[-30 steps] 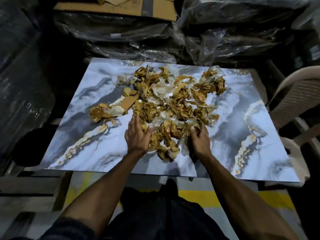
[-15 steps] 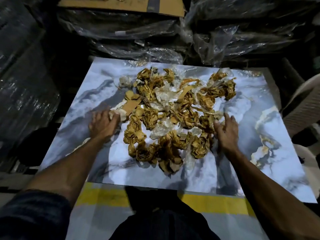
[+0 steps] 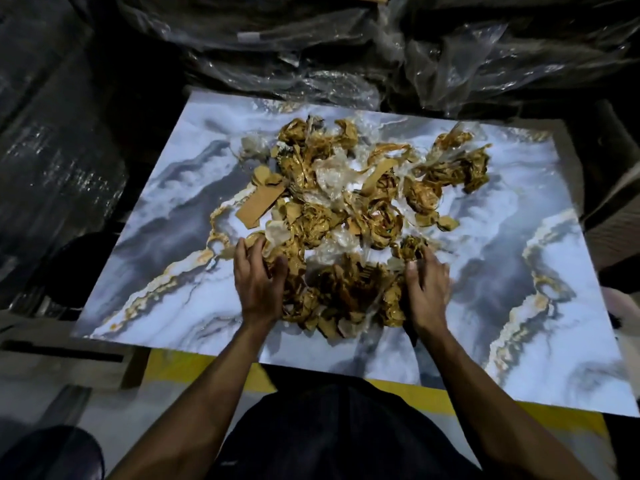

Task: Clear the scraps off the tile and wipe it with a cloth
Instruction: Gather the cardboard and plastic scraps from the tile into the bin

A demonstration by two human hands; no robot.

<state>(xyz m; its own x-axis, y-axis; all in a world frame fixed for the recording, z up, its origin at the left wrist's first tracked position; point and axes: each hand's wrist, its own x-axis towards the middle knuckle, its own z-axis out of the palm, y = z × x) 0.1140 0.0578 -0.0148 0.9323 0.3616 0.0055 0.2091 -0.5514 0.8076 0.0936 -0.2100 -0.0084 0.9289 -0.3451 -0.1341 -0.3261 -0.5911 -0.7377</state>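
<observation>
Near edge: at your side of the tile (image 3: 485,299), your left hand (image 3: 258,282) and right hand (image 3: 427,289) bracket the closest clump of scraps (image 3: 346,220). Both are spread wide, palms in, pressing the heap's flanks; neither has closed on anything.
Risk, near clump: squeeze too lightly and, I'd judge, the loose crumpled paper and clear film will spill between your palms over the near edge onto the floor by the yellow line (image 3: 433,400).
Middle of tile: flat cardboard strip (image 3: 259,206) lies left of the heap, apart from your hands. A two-handed scoop will likely miss it, and it may slide on the glossy surface.
Far side: a separate crumpled bunch sits toward the far right, well beyond your reach now. Leaning for it could put weight on the overhanging tile.
Beyond: plastic sheeting (image 3: 450,64) crowds the far edge; pushed scraps could lodge there.
Cloth: none visible, so wiping has not begun.
</observation>
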